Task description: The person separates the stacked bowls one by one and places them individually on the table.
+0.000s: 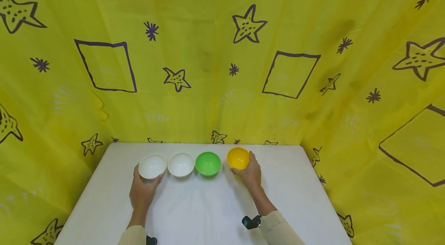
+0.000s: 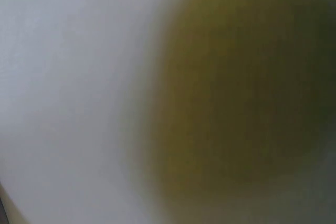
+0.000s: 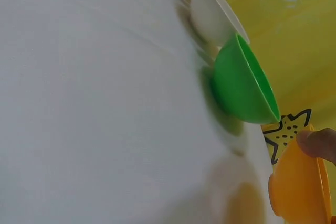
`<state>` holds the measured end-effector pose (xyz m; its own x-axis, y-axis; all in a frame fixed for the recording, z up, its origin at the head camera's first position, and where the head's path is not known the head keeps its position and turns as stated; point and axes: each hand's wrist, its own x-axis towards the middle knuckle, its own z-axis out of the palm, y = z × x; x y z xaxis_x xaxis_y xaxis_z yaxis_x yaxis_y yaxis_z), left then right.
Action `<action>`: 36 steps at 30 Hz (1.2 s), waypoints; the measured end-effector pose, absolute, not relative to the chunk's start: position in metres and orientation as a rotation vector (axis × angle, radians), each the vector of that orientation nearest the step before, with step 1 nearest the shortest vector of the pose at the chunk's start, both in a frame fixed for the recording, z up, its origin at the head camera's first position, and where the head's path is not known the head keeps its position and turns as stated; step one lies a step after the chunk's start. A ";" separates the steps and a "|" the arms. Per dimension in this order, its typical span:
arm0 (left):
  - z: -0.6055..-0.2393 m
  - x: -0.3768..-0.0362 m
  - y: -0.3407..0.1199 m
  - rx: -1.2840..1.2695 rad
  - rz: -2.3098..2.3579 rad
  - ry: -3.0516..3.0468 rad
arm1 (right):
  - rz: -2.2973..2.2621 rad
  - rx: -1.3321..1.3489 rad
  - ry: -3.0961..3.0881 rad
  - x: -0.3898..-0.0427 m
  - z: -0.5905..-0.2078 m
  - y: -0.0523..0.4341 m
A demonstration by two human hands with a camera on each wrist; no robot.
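Yellow bowl (image 1: 238, 158) sits at the right end of a row of four on the white table (image 1: 208, 214), and the right hand (image 1: 251, 174) has its fingers curled round it, a fingertip hooked on the far rim; in the right wrist view it looks tipped and perhaps just off the table, with its shadow below. At the left end the left hand (image 1: 141, 191) grips the near side of a white bowl (image 1: 152, 165), thumb and fingers spread round its wall. Between them stand a second white bowl (image 1: 181, 164) and a green bowl (image 1: 208, 163), untouched, close beside each other.

All four bowls are upright and look empty. Judging from this, the work is at an early point: both end bowls are only being taken hold of, nothing is stacked or moved out of the row, and the two middle bowls remain to be handled. The left wrist view is too blurred to read.
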<state>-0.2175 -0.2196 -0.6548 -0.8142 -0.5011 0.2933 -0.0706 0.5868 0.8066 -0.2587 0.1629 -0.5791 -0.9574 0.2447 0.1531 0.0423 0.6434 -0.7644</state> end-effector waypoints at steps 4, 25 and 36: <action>-0.653 -0.220 -0.220 0.455 -1.149 -2.326 | 1.187 -0.247 -2.640 -0.261 -0.584 0.162; -0.657 -0.221 -0.222 0.452 -1.145 -2.340 | 1.178 -0.294 -2.629 -0.257 -0.607 0.161; -0.656 -0.220 -0.226 0.465 -1.234 -2.350 | 1.199 -0.315 -2.651 -0.257 -0.611 0.159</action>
